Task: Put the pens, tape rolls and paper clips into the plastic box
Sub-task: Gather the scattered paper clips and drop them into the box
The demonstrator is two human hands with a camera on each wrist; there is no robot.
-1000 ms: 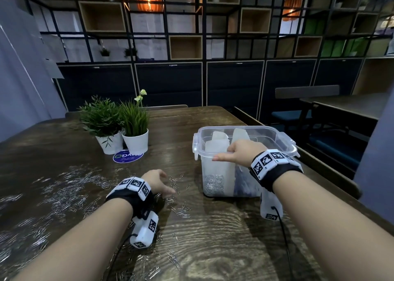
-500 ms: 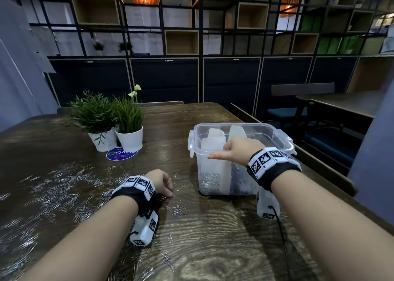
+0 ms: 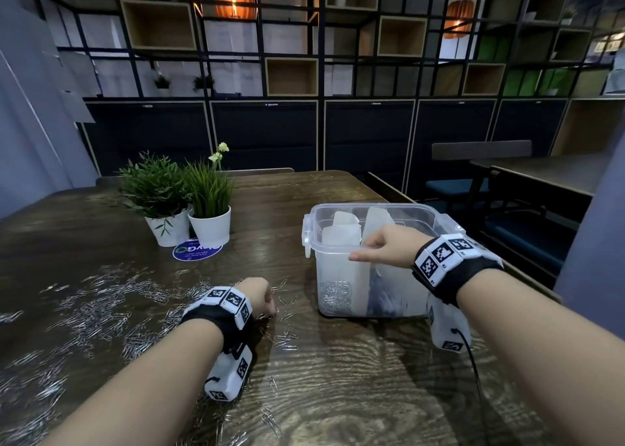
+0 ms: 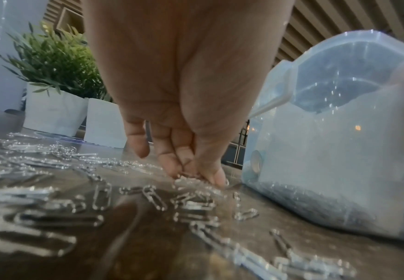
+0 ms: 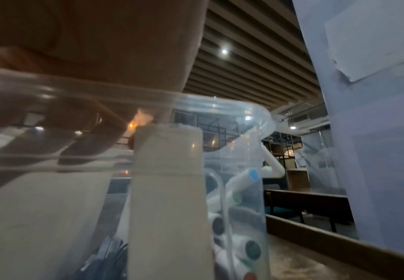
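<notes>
Left wrist view: paper clips (image 4: 191,180) pinched by L hand (image 4: 184,113) on table (image 4: 148,236); plastic box (image 3: 368,259), just to its right, is gripped at rim by R hand (image 3: 389,246).

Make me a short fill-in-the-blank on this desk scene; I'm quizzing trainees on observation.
1. The left hand pinches ____ off the wooden table.
2. The right hand grips the rim of the clear ____.
3. Two potted plants stand in ____ pots.

Missing words: paper clips; plastic box; white
</notes>
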